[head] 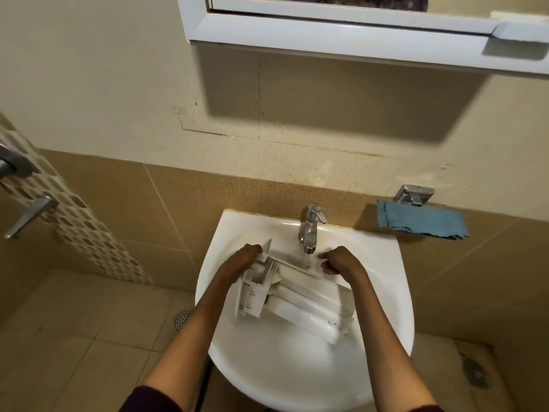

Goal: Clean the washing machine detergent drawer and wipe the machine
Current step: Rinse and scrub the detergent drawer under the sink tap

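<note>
A white plastic detergent drawer [300, 301] lies tilted across the white sink [285, 379], its front panel toward the left. Water runs from the chrome tap [310, 230] onto the drawer's far edge. My left hand [245, 258] grips the drawer's left end near the front panel. My right hand [337, 260] is curled over the drawer's far right edge, just right of the water stream. A blue cloth [421, 220] hangs on the wall ledge to the right of the tap.
A white mirror cabinet [341, 31] hangs on the wall above the sink. A chrome holder [414, 194] sits above the cloth. At left are a door handle [28, 215] and a floor drain [181, 319].
</note>
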Available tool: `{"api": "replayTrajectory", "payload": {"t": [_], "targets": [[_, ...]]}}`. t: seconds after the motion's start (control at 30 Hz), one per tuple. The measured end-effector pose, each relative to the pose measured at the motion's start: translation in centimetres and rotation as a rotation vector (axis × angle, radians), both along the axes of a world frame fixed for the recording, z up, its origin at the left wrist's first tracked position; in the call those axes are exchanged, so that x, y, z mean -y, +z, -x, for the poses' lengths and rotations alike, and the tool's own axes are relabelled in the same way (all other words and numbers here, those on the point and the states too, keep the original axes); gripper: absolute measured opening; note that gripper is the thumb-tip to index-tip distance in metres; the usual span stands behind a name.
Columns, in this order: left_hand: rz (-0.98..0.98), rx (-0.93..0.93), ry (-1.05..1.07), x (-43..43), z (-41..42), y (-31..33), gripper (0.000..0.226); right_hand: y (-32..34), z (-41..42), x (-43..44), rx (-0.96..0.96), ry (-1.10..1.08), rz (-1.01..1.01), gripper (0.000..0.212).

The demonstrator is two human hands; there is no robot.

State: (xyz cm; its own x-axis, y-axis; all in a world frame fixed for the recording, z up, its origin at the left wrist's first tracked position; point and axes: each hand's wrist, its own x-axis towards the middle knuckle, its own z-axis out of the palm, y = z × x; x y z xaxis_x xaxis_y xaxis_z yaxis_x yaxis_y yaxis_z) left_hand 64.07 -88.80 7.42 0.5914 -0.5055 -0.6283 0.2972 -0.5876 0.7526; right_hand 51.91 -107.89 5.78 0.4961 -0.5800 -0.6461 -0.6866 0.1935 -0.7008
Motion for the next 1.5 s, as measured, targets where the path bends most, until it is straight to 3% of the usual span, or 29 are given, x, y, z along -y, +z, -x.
{"api": "replayTrajectory", "payload": {"t": [0.1,0.2,0.3,0.43,0.63,0.73,0.97,1.07,1.17,1.33,1.4,1.5], "targets": [[-0.107,0.204,-0.124,0.8,0.7,0.2,0.056,-1.3,-0.4,-0.8,0.285,-0.317,-0.352,0.025],[-0.202,0.310,-0.221,1.1,0.8,0.5,0.064,-1.9,-0.8,-1.5,0.462,-0.517,-0.615,0.023],[-0.295,0.333,-0.329,1.2,0.3,0.4,0.064,-2.6,-1.7,-1.9,0.402,-0.505,-0.573,0.024],[-0.346,0.418,-0.317,1.8,0.9,0.5,0.043,-3.1,-2.5,-2.2,0.307,-0.506,-0.530,0.029],[-0.347,0.491,-0.310,1.9,1.0,-0.6,0.033,-1.4,-1.6,-1.7,0.373,-0.524,-0.723,0.019],[-0.335,0.534,-0.304,1.9,1.1,-1.2,0.031,-0.9,-0.9,-1.1,0.386,-0.528,-0.699,0.021],[-0.233,0.628,-0.062,1.3,1.5,-2.1,0.028,1.1,-0.3,-1.8,0.467,-0.369,-0.752,0.019],[-0.176,0.650,-0.033,1.5,1.7,-1.9,0.031,2.6,-1.5,-3.4,0.407,-0.152,-0.580,0.030],[-0.178,0.691,-0.064,1.5,1.8,-1.9,0.030,3.1,-3.3,-5.3,0.332,0.118,-0.236,0.030],[-0.202,0.699,-0.058,1.5,2.0,-1.8,0.032,1.9,-5.0,-7.3,0.263,0.371,0.296,0.025],[-0.207,0.710,-0.048,1.6,2.1,-1.8,0.031,0.8,-4.9,-7.4,0.183,0.428,0.507,0.021],[-0.209,0.741,-0.046,1.4,2.3,-1.7,0.031,-0.7,-4.1,-7.0,0.105,0.386,0.580,0.022]]}}
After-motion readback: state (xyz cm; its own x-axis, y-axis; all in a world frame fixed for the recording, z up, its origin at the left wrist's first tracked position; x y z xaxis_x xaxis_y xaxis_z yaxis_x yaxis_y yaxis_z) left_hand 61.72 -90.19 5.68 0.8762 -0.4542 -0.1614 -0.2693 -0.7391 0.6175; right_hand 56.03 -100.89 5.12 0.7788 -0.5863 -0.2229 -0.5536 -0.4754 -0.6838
